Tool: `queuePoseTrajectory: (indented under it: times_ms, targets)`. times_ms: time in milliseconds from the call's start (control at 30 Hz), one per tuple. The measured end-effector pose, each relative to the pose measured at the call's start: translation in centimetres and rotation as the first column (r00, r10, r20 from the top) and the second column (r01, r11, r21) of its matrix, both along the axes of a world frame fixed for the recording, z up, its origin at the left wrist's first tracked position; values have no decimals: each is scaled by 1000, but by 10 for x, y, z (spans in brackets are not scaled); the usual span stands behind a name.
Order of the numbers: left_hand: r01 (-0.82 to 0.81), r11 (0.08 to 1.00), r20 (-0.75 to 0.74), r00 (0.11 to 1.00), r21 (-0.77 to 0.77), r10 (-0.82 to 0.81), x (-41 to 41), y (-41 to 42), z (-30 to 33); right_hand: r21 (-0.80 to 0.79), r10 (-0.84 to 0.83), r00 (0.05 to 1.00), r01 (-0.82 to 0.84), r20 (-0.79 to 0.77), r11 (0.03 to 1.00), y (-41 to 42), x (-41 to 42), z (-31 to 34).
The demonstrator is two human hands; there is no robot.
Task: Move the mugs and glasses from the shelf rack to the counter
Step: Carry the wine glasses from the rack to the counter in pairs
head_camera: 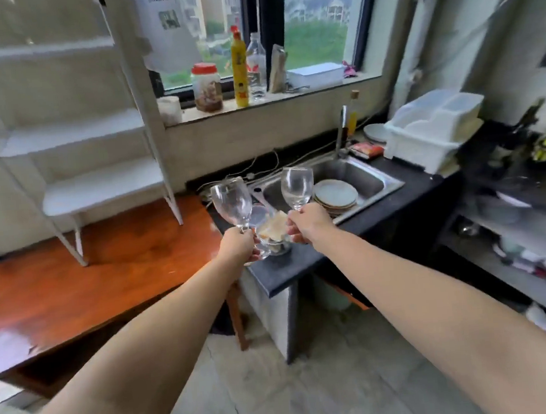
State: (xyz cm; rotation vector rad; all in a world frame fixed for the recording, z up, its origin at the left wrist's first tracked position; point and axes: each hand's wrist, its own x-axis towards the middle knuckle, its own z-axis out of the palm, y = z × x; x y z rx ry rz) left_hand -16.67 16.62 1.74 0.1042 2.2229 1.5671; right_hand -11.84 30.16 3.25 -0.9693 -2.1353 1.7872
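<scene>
My left hand (239, 246) grips the stem of a clear wine glass (232, 202), tilted a little to the left, above the left end of the dark counter (302, 263). Gripping a second wine glass (297, 185) by its stem, my right hand (307, 222) holds it upright over the counter beside the sink. Between my hands stands another glass item (272, 229) on the counter, partly hidden. The white shelf rack (100, 184) stands on the wooden table at the left; its visible shelves carry nothing.
A steel sink (370, 179) holds stacked plates (336, 195). A white dish rack (429, 129) sits at the counter's right. Bottles and a jar (207, 87) line the window sill. The wooden table (75, 287) lies left of the counter; cluttered shelves are at the right.
</scene>
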Motion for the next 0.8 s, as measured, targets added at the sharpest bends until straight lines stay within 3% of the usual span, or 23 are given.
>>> queuePoseTrajectory:
  times_ms: [267, 567, 800]
  targets:
    - [378, 926, 131, 918, 6, -375, 81, 102, -21, -126, -421, 906, 422, 36, 898, 74, 143, -29]
    - [767, 640, 155, 637, -34, -755, 199, 174, -47, -174, -822, 563, 821, 89, 543, 97, 298, -59]
    - [917, 398, 222, 393, -24, -892, 310, 223, -51, -137, -945, 303, 948, 123, 286, 98, 426, -68]
